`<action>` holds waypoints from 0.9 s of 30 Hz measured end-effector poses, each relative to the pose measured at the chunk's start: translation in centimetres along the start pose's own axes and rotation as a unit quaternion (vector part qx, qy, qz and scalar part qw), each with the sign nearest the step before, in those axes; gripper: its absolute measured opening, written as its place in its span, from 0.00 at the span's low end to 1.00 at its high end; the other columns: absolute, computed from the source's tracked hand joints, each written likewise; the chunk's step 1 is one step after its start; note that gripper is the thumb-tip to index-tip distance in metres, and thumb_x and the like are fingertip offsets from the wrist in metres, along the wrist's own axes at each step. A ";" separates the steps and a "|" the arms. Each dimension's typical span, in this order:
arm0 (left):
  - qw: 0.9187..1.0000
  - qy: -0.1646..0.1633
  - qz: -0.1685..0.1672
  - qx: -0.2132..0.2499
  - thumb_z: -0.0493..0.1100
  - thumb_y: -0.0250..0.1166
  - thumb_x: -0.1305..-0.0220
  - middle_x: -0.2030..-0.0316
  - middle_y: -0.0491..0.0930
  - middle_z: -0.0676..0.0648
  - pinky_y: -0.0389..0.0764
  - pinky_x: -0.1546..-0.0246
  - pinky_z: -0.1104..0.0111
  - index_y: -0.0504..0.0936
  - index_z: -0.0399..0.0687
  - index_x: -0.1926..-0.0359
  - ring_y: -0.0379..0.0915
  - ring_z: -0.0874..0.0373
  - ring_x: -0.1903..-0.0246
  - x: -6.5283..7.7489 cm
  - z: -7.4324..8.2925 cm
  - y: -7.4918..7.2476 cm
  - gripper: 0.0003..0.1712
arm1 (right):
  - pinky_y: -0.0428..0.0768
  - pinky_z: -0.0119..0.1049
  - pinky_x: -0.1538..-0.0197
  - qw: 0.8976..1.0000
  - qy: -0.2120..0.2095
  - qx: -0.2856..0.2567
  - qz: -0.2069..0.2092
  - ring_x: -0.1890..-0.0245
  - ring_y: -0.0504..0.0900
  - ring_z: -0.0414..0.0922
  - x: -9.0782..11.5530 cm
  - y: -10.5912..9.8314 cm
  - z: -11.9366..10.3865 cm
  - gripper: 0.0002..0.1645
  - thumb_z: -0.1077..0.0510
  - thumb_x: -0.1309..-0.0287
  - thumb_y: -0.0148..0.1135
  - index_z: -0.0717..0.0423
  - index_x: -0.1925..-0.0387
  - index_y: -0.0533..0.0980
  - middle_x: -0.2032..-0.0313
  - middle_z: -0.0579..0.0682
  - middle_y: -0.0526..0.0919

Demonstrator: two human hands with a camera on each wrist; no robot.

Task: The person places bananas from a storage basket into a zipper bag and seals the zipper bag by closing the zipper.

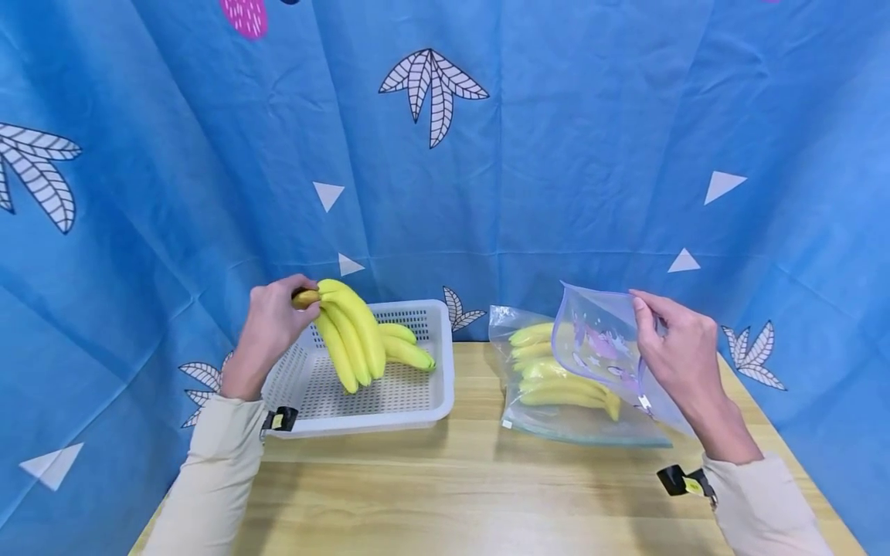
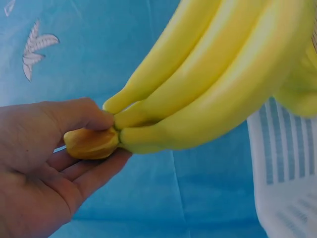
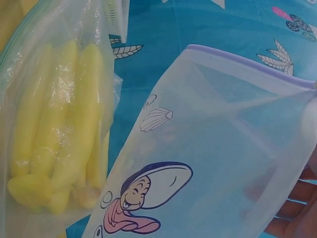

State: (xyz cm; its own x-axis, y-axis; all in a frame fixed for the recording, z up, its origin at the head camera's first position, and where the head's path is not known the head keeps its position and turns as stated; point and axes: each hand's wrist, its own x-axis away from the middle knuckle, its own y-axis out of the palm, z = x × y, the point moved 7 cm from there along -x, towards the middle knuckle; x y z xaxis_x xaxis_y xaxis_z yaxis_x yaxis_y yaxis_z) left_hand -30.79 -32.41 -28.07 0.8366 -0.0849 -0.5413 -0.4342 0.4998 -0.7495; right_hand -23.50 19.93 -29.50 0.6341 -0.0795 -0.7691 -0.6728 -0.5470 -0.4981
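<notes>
My left hand (image 1: 280,313) pinches a bunch of bananas (image 1: 350,332) by its brown stem, thumb on one side and fingers on the other, above a white basket (image 1: 445,363). In the left wrist view the bananas (image 2: 208,89) fan away from the fingertips. On the right, my right hand (image 1: 677,347) grips the edge of a translucent zip bag (image 1: 598,340) with purple trim, holding it up. Cartoon prints show on this bag (image 3: 208,134) in the right wrist view. Beside and partly behind it lies a clear zip bag (image 1: 511,413) with bananas (image 3: 59,119) inside.
More bananas (image 1: 403,351) lie in the basket's right part. The wooden table (image 1: 445,494) spreads in front of the basket and bags. A blue patterned curtain (image 1: 556,154) hangs behind and along both sides.
</notes>
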 end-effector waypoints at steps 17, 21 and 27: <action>0.961 0.043 0.154 0.225 0.32 0.75 0.40 0.60 0.89 0.41 0.87 0.63 0.70 0.88 0.36 0.55 0.88 0.52 0.63 1.9 11.3 1.4 0.12 | 0.60 0.28 0.80 1.000 0.004 -0.013 -0.008 0.84 0.70 0.45 0.1 0.5 -0.3 0.16 0.58 0.27 0.58 0.64 0.48 0.85 0.56 0.65 0.88; 0.936 0.059 0.185 0.294 0.31 0.75 0.41 0.56 0.88 0.40 0.86 0.60 0.73 0.87 0.34 0.55 0.88 0.51 0.59 2.5 14.5 3.2 0.12 | 0.60 0.29 0.80 1.000 0.004 -0.011 -0.006 0.84 0.71 0.45 0.1 0.5 -0.6 0.16 0.58 0.27 0.58 0.64 0.49 0.85 0.55 0.65 0.87; 0.906 0.070 0.215 0.358 0.31 0.74 0.41 0.52 0.87 0.40 0.86 0.55 0.71 0.86 0.33 0.58 0.86 0.54 0.53 3.0 18.4 5.0 0.10 | 0.60 0.30 0.81 1.000 0.003 -0.009 -0.004 0.85 0.68 0.42 0.3 0.4 -0.9 0.16 0.58 0.28 0.59 0.63 0.49 0.85 0.56 0.64 0.88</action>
State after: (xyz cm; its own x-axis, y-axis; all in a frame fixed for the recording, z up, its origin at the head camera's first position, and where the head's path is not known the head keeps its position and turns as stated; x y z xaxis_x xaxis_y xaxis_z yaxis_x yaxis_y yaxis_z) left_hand -24.30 -14.26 -26.43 0.5690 0.1662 -0.8054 -0.3395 0.9395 -0.0460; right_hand -23.26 18.94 -29.57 0.6419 -0.0804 -0.7626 -0.6605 -0.5631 -0.4966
